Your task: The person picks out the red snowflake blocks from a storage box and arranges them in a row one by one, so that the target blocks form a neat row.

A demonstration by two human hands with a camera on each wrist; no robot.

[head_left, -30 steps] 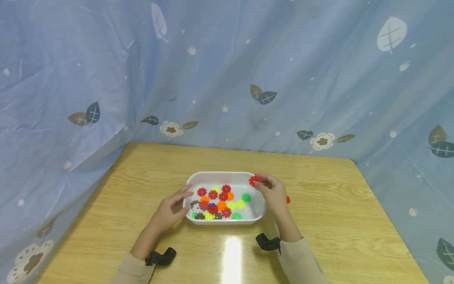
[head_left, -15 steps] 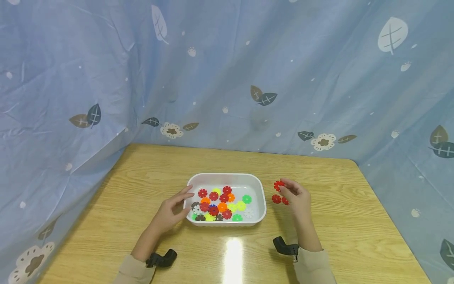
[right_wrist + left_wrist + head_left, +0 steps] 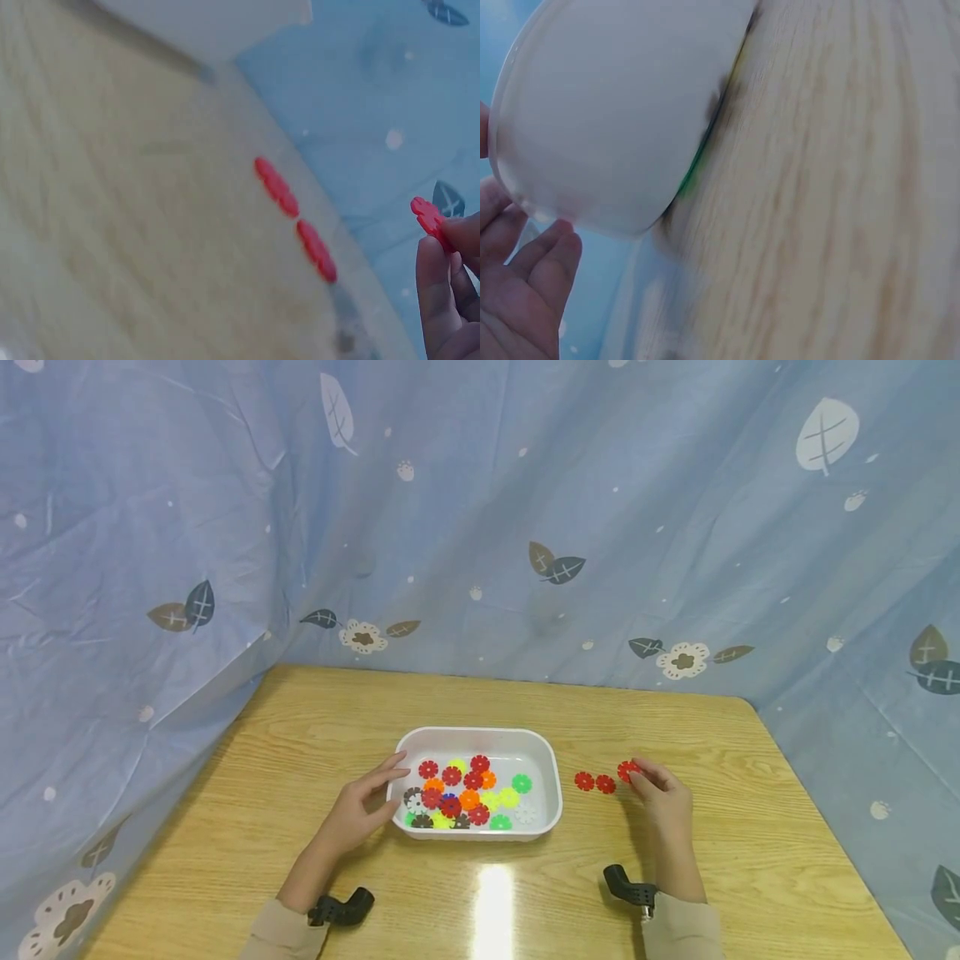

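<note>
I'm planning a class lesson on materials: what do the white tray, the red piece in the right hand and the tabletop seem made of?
White tray: probably smooth plastic, judging by its rounded, moulded corners.
Red piece: likely smooth plastic, from uniform bright colour and notched edge.
Tabletop: glossy, reflecting light; grain suggests wood or wood-look laminate.

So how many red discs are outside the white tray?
3. The first disc and second disc lie side by side on the table right of the tray; the right hand pinches the third disc. That hand could hide more.
</note>
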